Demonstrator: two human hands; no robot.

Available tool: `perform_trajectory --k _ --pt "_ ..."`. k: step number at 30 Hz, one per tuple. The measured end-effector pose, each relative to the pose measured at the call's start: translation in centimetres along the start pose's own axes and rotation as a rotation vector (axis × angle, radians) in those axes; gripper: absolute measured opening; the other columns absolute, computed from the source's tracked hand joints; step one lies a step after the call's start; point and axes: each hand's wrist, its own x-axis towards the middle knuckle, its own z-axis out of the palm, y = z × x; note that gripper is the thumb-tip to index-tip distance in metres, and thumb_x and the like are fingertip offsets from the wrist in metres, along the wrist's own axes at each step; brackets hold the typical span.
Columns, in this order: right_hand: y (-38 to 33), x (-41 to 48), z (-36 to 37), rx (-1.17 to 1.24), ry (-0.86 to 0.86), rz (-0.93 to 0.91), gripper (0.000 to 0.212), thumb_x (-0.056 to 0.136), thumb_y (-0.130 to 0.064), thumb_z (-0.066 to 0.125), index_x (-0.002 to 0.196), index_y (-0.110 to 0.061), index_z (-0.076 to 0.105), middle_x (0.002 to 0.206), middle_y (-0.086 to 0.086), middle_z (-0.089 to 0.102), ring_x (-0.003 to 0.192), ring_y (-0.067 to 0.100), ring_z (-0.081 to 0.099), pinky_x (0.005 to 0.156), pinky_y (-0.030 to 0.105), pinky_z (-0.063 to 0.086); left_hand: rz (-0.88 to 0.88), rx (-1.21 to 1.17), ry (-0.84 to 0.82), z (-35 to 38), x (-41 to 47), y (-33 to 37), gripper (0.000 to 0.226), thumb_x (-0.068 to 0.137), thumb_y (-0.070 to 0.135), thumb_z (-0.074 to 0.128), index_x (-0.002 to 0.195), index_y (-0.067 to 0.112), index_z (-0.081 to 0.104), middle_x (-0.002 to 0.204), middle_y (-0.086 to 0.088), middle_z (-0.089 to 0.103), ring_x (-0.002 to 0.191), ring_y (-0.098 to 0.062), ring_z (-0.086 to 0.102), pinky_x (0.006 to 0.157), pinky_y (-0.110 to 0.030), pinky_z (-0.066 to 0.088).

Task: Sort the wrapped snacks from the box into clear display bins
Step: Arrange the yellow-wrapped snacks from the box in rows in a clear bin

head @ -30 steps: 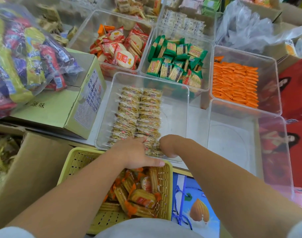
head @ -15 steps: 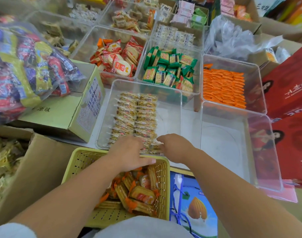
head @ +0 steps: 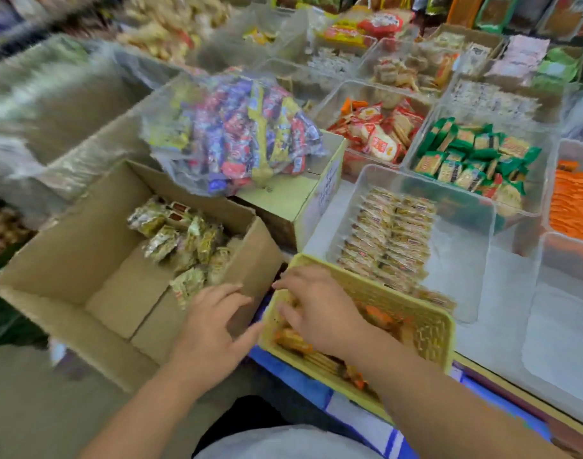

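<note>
At my far left, goods under clear plastic sheeting are too blurred to make out. Next to them an open cardboard box stands low beside the counter, with gold-wrapped snacks heaped in its far right corner. My left hand is over the box's near right corner, fingers spread and straight, gripping nothing. Behind the box a clear bag of sweets in blue, red and yellow wrappers lies on a pale green carton. My hands are apart but near each other, either side of the box wall. My right hand rests at the left end of a yellow basket, fingers loosely stretched over the orange-wrapped packs in it. The basket sits tilted on a blue carton at the counter's edge. Just beyond it, on the white counter, a clear bin holds two neat rows of snacks along its left side. Farther back are more bins: one of red-wrapped crackers, then one of green packs, then at the right edge one of flat orange packs, with another clear bin in front of it. Shelves of packaged food crowd the blurred back of the room.
</note>
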Motion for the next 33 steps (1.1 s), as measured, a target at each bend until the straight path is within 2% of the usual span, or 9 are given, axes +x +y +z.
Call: perform_trajectory --k 5,9,12,15,20,24,27,29,33 --pt "-5.9 3.9 4.3 -0.022 -0.079 -0.126 0.042 0.098 -0.043 0.059 0.134 -0.021 0.064 0.138 0.001 0.055 0.13 0.021 0.044 0.112 0.035 0.034 -0.35 -0.139 0.016 -3.8 -1.4 -8.8 0.039 0.081 0.068 0.068 0.112 0.045 0.063 0.119 0.019 0.06 0.118 -0.013 0.055 0.097 -0.031 0.042" --pt "-8.8 6.7 7.2 -0.128 -0.076 -0.088 0.041 0.099 -0.048 0.056 0.131 -0.025 0.066 0.144 -0.001 0.053 0.144 0.022 0.032 0.124 0.036 0.014 -0.618 -0.254 -0.213 -5.4 1.3 -16.0 0.073 0.06 0.083 0.059 0.123 0.047 0.053 0.13 0.005 0.062 0.118 -0.022 0.06 0.1 -0.045 0.052" --pt "-9.6 8.1 8.9 -0.21 -0.149 0.004 0.044 0.101 -0.054 0.047 0.136 -0.032 0.061 0.153 -0.007 0.044 0.155 0.021 0.013 0.127 0.044 0.006 -0.584 -0.184 -0.391 -5.3 4.5 -20.3 0.099 0.059 0.085 0.055 0.142 0.033 0.048 0.145 -0.003 0.057 0.126 -0.027 0.058 0.104 -0.046 0.051" --pt "-9.5 8.5 9.6 -0.288 -0.222 0.025 0.047 0.104 -0.056 0.035 0.14 -0.035 0.057 0.155 -0.01 0.038 0.156 0.017 0.007 0.126 0.048 0.011 -0.522 -0.03 -0.575 -4.0 7.9 -23.0 0.095 0.08 0.07 0.067 0.153 0.016 0.041 0.152 -0.009 0.05 0.132 -0.029 0.055 0.106 -0.041 0.049" --pt "-10.1 8.5 9.8 -0.214 -0.225 0.124 0.046 0.103 -0.055 0.037 0.138 -0.034 0.059 0.158 -0.012 0.035 0.155 0.013 -0.014 0.127 0.047 0.009 -0.525 0.051 -0.732 -0.5 10.4 -24.5 0.071 0.085 0.055 0.076 0.137 0.011 0.056 0.123 -0.008 0.066 0.108 -0.026 0.065 0.095 -0.038 0.055" --pt "-10.7 8.5 9.9 -0.173 -0.245 0.202 0.044 0.103 -0.053 0.037 0.137 -0.035 0.058 0.159 -0.013 0.03 0.153 0.009 -0.019 0.126 0.051 0.015 -0.684 -0.023 -0.694 1.5 10.2 -24.8 0.071 0.076 0.053 0.086 0.129 0.013 0.058 0.106 -0.001 0.064 0.092 -0.021 0.064 0.081 -0.034 0.055" --pt "-10.9 8.6 10.0 -0.172 -0.249 0.234 0.043 0.103 -0.051 0.038 0.137 -0.035 0.058 0.16 -0.012 0.028 0.153 0.009 -0.02 0.125 0.053 0.017 -0.751 -0.138 -0.75 2.8 10.0 -25.4 0.076 0.072 0.052 0.088 0.126 0.007 0.06 0.108 -0.007 0.069 0.098 -0.027 0.068 0.09 -0.039 0.058" --pt "-11.1 8.7 10.1 -0.186 -0.247 0.241 0.042 0.103 -0.05 0.039 0.137 -0.035 0.058 0.161 -0.01 0.027 0.153 0.011 -0.019 0.125 0.053 0.016 -0.791 -0.241 -0.778 3.1 10.1 -26.0 0.084 0.069 0.048 0.092 0.132 0.004 0.057 0.111 -0.009 0.07 0.101 -0.027 0.067 0.086 -0.036 0.056" --pt "-11.3 8.8 10.3 -0.197 -0.248 0.264 0.04 0.103 -0.048 0.04 0.138 -0.037 0.057 0.162 -0.012 0.024 0.153 0.012 -0.02 0.125 0.054 0.015 -0.818 -0.397 -0.827 2.5 10.9 -26.6 0.095 0.069 0.039 0.094 0.144 0.002 0.049 0.14 -0.015 0.06 0.126 -0.033 0.057 0.088 -0.037 0.047"
